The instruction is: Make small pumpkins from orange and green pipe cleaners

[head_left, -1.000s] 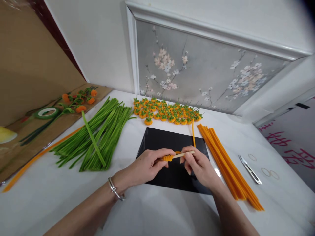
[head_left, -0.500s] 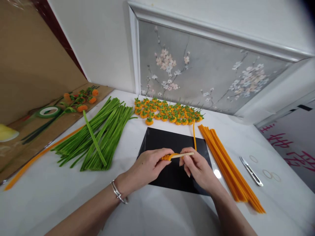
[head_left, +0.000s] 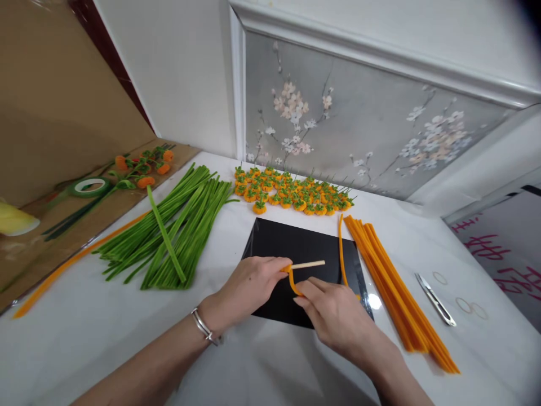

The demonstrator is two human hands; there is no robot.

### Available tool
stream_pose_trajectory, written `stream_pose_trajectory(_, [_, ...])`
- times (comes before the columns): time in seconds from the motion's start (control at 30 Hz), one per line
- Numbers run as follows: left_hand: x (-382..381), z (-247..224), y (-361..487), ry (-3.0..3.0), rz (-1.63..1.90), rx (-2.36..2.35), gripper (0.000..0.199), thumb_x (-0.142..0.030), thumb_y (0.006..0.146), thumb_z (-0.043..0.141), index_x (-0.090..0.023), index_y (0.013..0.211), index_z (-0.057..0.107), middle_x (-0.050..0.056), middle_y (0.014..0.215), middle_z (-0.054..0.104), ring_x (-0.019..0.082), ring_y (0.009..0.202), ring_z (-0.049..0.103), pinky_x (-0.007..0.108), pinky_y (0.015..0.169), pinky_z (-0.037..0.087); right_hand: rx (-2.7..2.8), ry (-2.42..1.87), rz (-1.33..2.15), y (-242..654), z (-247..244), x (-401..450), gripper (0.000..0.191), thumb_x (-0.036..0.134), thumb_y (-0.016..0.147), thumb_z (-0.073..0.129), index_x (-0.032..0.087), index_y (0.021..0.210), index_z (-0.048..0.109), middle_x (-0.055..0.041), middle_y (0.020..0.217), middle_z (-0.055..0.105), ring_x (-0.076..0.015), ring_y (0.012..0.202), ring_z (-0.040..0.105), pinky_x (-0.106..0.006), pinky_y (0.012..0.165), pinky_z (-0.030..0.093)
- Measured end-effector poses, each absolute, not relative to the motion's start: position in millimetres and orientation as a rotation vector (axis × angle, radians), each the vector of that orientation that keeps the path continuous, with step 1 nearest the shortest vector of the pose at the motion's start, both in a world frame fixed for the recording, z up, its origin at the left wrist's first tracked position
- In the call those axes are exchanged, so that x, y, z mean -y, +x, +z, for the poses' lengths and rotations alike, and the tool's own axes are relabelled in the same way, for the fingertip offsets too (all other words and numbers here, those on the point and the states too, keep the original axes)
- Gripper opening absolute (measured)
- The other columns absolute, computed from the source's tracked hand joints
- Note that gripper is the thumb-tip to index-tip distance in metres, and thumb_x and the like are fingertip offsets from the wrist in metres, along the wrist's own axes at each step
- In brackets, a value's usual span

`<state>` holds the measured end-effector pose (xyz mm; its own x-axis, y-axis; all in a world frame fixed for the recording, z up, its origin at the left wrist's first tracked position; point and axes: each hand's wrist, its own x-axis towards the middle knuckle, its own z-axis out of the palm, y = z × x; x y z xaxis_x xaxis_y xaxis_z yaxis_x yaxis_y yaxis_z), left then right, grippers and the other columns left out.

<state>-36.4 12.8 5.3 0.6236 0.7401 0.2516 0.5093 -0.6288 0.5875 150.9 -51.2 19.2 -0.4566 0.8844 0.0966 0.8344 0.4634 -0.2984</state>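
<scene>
My left hand [head_left: 253,285] is closed around a thin pale wooden stick [head_left: 309,264], whose bare end points right. An orange pipe cleaner [head_left: 292,283] is wound on the stick at my left fingertips; the fingers hide most of the coil. Below the stick, my right hand [head_left: 340,313] pinches the pipe cleaner where it bends down. More orange strand rises behind the right hand, probably the same piece. Both hands are over a black mat [head_left: 291,239] on the white table.
To the left lies a pile of green pipe cleaners [head_left: 186,237]. Rows of small orange pumpkin-like pieces [head_left: 291,192] stand at the back. On the right are a bundle of orange pipe cleaners [head_left: 389,287], a cutter [head_left: 435,299] and rings. Green tape [head_left: 88,187] sits on cardboard.
My right hand has moved off the stick's end, down and toward me, and now pinches the orange strand. More bare stick shows. The view has shifted slightly.
</scene>
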Motion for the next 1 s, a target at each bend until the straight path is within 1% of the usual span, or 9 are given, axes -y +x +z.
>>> stream_pose_trajectory(0.13, [-10.8, 6.8, -35.7, 2.468, 0.559, -0.982, 0.022, -0.014, 0.09, 0.049, -0.022, 0.103, 0.064, 0.001, 0.09, 0.072, 0.017, 0.08, 0.068, 0.024, 0.07, 0.048, 2.394, -1.361, 0.119, 156.3, 24.7, 47.8, 0.024, 0.017, 0.096, 0.039, 0.02, 0.091, 0.062, -0.0033, 0.078, 0.063, -0.0153, 0.069, 0.059, -0.025, 0.062, 0.04])
stream_pose_trajectory(0.23, [-8.3, 9.8, -33.7, 2.516, 0.485, -0.967, 0.02, -0.015, 0.09, 0.049, -0.022, 0.101, 0.064, 0.0, 0.088, 0.072, 0.017, 0.079, 0.067, 0.025, 0.069, 0.045, 2.268, -1.349, 0.038, 161.1, 25.0, 42.3, 0.024, 0.025, 0.097, 0.044, 0.02, 0.092, 0.066, -0.003, 0.077, 0.064, -0.0137, 0.068, 0.059, -0.024, 0.066, 0.042])
stream_pose_trajectory(0.3, [-6.4, 12.0, -32.3, 2.553, 0.456, -0.94, 0.016, -0.019, 0.091, 0.05, -0.022, 0.096, 0.064, -0.001, 0.083, 0.071, 0.016, 0.074, 0.066, 0.024, 0.065, 0.043, 2.18, -1.365, 0.043, 163.8, 25.1, 39.2, 0.024, 0.03, 0.096, 0.046, 0.02, 0.091, 0.067, -0.0029, 0.077, 0.064, -0.0133, 0.068, 0.06, -0.024, 0.067, 0.044])
stream_pose_trajectory(0.43, [-3.4, 15.2, -30.8, 2.613, 0.438, -0.879, 0.017, -0.026, 0.093, 0.05, -0.02, 0.082, 0.062, -0.003, 0.074, 0.067, 0.014, 0.067, 0.061, 0.025, 0.061, 0.038, 2.061, -1.419, 0.248, 168.5, 27.3, 35.3, 0.021, 0.031, 0.094, 0.05, 0.022, 0.091, 0.069, -0.0018, 0.08, 0.066, -0.0124, 0.069, 0.061, -0.022, 0.067, 0.046])
stream_pose_trajectory(0.6, [-2.4, 16.1, -30.8, 2.623, 0.473, -0.842, 0.017, -0.026, 0.092, 0.053, -0.02, 0.079, 0.062, -0.004, 0.07, 0.064, 0.013, 0.066, 0.058, 0.024, 0.06, 0.036, 1.995, -1.391, 0.652, 178.5, 26.8, 30.2, 0.019, 0.03, 0.092, 0.053, 0.023, 0.087, 0.07, 0.0003, 0.08, 0.068, -0.0121, 0.071, 0.062, -0.021, 0.066, 0.046])
stream_pose_trajectory(0.7, [-1.9, 14.9, -30.4, 2.613, 0.518, -0.811, 0.011, -0.024, 0.09, 0.056, -0.022, 0.082, 0.064, -0.005, 0.07, 0.065, 0.012, 0.065, 0.059, 0.024, 0.06, 0.035, 1.994, -1.337, 0.894, 186.2, 20.9, 25.4, 0.022, 0.031, 0.093, 0.051, 0.021, 0.087, 0.07, -0.0004, 0.084, 0.069, -0.0132, 0.076, 0.063, -0.022, 0.069, 0.046])
stream_pose_trajectory(0.83, [-1.5, 11.4, -28.7, 2.589, 0.587, -0.816, 0.012, -0.023, 0.09, 0.054, -0.023, 0.087, 0.065, -0.005, 0.073, 0.068, 0.012, 0.065, 0.061, 0.023, 0.06, 0.037, 2.0, -1.305, 1.076, 189.7, 10.4, 20.0, 0.029, 0.037, 0.094, 0.048, 0.017, 0.09, 0.069, -0.0017, 0.081, 0.068, -0.0137, 0.073, 0.059, -0.022, 0.063, 0.043])
stream_pose_trajectory(0.9, [-2.7, 9.0, -28.3, 2.559, 0.61, -0.867, 0.013, -0.024, 0.09, 0.054, -0.023, 0.096, 0.065, -0.004, 0.076, 0.07, 0.013, 0.065, 0.063, 0.023, 0.06, 0.04, 2.007, -1.277, 1.08, 186.7, 5.1, 18.8, 0.031, 0.036, 0.095, 0.046, 0.016, 0.086, 0.067, -0.0011, 0.075, 0.065, -0.0126, 0.068, 0.056, -0.021, 0.059, 0.041])
stream_pose_trajectory(1.0, [-6.6, 5.0, -29.4, 2.489, 0.665, -0.964, 0.029, -0.023, 0.088, 0.057, -0.026, 0.117, 0.059, -0.003, 0.091, 0.073, 0.013, 0.07, 0.066, 0.021, 0.061, 0.044, 2.038, -1.288, 0.962, 178.8, -1.8, 19.0, 0.029, 0.032, 0.094, 0.046, 0.016, 0.075, 0.063, 0.0013, 0.066, 0.058, -0.0105, 0.059, 0.049, -0.021, 0.055, 0.036])
